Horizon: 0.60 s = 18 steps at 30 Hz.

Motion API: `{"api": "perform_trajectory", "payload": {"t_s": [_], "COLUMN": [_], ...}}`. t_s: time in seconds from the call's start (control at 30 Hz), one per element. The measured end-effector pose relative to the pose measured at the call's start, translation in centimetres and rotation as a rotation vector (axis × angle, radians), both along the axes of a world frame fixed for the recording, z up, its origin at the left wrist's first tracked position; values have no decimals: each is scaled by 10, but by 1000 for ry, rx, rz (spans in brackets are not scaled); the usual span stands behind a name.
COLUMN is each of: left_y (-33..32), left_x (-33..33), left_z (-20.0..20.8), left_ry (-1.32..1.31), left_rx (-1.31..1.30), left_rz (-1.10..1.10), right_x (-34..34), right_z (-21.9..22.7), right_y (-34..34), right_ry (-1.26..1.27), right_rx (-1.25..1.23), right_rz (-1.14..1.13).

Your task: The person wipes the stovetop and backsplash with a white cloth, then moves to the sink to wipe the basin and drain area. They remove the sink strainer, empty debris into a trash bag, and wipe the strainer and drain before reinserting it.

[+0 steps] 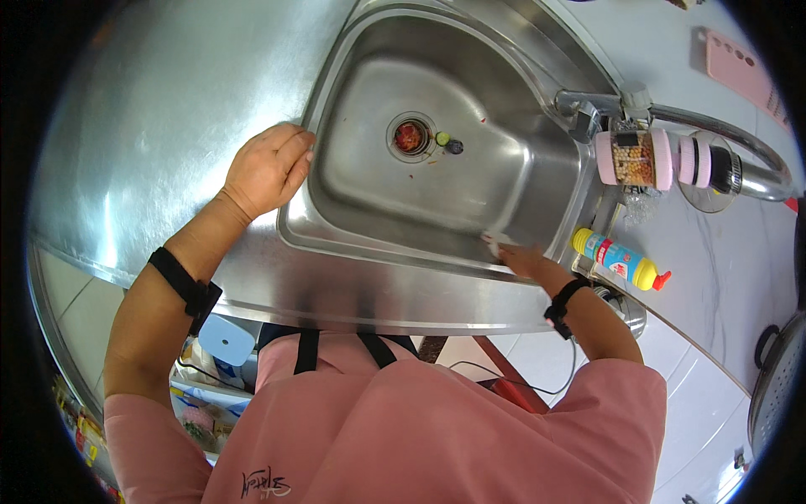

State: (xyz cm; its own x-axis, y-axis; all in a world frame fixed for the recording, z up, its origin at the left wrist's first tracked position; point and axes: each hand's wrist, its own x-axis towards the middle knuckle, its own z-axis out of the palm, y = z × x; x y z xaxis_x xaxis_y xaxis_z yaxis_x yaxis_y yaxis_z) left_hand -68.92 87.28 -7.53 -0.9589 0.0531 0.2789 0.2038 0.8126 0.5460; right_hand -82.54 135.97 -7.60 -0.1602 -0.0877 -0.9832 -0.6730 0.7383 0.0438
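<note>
A stainless steel sink [353, 244] lies in front of me. My left hand [267, 166] rests on the steel at its left rim, fingers together and curled, with no object showing in them. Low against the near right inner wall, my right hand [522, 259] is pressing a small whitish pad [493, 242], perhaps a cloth or sponge; the fingers hide most of it. Reddish scraps [409, 136] fill the round drain. Beside the drain sit a green piece [442, 138] and a dark piece [454, 147], with small bits scattered on the basin floor.
At the right rim lies a blue and yellow bottle with a red cap [623, 259]. A faucet [579, 105] with a pink-ended bead filter [634, 158] reaches over from the right. A steel colander [779, 382] and a pink perforated board [743, 74] are farther right.
</note>
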Motion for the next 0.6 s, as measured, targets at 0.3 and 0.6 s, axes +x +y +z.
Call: {"api": "perform_trajectory", "payload": {"t_s": [0.3,0.6], "left_y": [-1,2], "left_x": [0,0], "left_z": [-6,0], "left_ry": [33,-2], "left_rx": [-66,-95], "left_rz": [6,-3], "right_x": [-111,-100], "right_z": [-7,6], "right_y": [18,33], "right_ry": [561,597], "right_rx": [81,109], "right_rz": [797,774]}}
